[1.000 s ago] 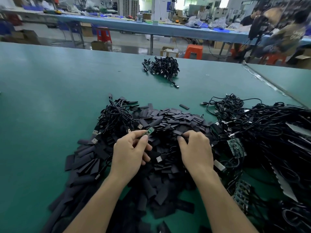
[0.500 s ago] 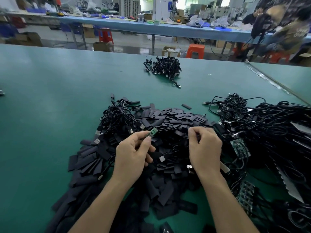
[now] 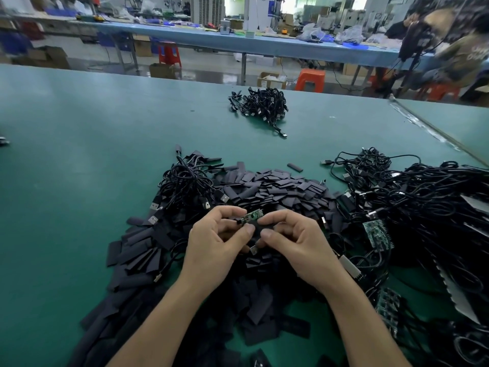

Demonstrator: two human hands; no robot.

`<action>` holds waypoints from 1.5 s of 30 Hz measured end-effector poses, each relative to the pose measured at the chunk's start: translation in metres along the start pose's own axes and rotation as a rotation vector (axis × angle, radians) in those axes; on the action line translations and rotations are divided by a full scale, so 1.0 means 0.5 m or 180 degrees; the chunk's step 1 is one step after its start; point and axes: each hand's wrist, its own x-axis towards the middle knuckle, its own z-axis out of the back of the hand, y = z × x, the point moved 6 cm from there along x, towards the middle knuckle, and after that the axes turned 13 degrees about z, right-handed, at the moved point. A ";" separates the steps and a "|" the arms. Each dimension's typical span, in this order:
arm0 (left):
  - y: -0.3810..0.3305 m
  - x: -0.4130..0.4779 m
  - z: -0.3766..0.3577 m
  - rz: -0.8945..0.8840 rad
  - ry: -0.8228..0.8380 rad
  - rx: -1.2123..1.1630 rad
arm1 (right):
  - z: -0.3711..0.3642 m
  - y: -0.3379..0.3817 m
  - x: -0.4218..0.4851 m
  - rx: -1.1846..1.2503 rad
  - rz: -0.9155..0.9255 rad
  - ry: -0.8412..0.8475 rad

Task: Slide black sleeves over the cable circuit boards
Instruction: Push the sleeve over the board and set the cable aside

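a: where were the hands, taken against the pile of black sleeves (image 3: pixel 277 192)?

b: both hovered just above its near half, close together. the left hand (image 3: pixel 214 242) had its fingers curled and pinched the small green circuit board (image 3: pixel 252 216) at the end where its cable joined. the board stuck out toward the other hand, tilted up a little.

a: and the right hand (image 3: pixel 296 242)?

b: curled too, with thumb and forefinger pinching a black sleeve (image 3: pixel 260 231) right under the board's free end. sleeve and board were touching or nearly so. i couldn't tell whether the board had entered the sleeve at all.

a: anything below them?

b: a silver usb plug (image 3: pixel 253 250) showed between the two palms, over the pile.

a: what lay around the pile?

b: at its left edge was a tangle of black cables (image 3: pixel 185 181) with usb plugs. to its right, touching it, spread a much bigger heap of cables (image 3: pixel 423 197), with bare green boards (image 3: pixel 377 233) on the side nearest the pile. well beyond the pile, farther up the green table (image 3: pixel 79 154), sat a small separate bundle of cables (image 3: pixel 260 105). one loose sleeve (image 3: pixel 295 167) lay just past the pile's far edge.
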 end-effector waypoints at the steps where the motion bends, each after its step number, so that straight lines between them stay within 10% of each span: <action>1: 0.000 0.000 -0.001 0.0015 0.0001 -0.0005 | -0.001 -0.001 0.000 -0.0070 0.0026 0.0016; 33: 0.003 0.003 -0.002 0.0024 0.0038 0.0213 | -0.008 0.003 -0.004 -0.0980 0.0251 -0.0150; 37: 0.004 0.004 0.006 -0.0014 -0.0209 0.0263 | 0.016 0.027 0.002 -0.2038 0.0576 -0.0662; 45: 0.000 0.000 0.009 -0.0206 -0.0477 0.0502 | 0.046 -0.018 0.010 -0.3202 -0.0636 -0.0564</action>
